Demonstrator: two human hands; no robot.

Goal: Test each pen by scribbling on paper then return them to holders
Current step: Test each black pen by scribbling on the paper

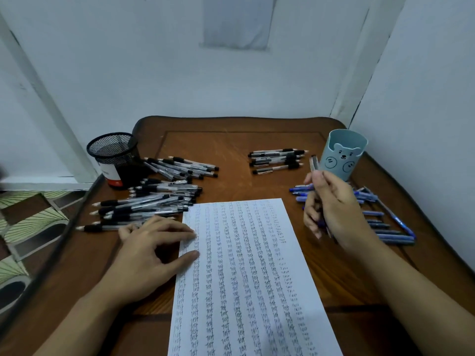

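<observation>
**A:** From the head camera, with six o'clock at the person's edge of the table [218,140], where is the paper [244,278]?

**B:** It runs from the middle of the table down to six o'clock, tilted a little. It is covered in columns of small handwritten marks.

**A:** And the left hand [151,247]?

**B:** It is at about eight o'clock, palm down, with the fingers loose and spread and gripping nothing. The forefinger tip and the thumb tip press on the sheet's left edge.

**A:** The right hand [334,209]?

**B:** It is at three o'clock, raised off the table. Its fingers are curled round one pen [314,164], which stands nearly upright. The pen's top end pokes up above the knuckles, just beside the bear holder [343,155]. The pen's lower end is blurred below the fingers.

**A:** Where are the holders?

**B:** The black mesh holder [113,152] stands at ten o'clock, and the pale blue bear holder at two o'clock. I can see no pens sticking out of either.

**A:** And the loose pens?

**B:** A big heap of black pens [149,201] lies from nine to ten o'clock, reaching the left hand. A small neat group [277,160] sits at one o'clock, near the bear holder. The blue pens [385,227] lie at three o'clock, under and beyond the right hand.
</observation>
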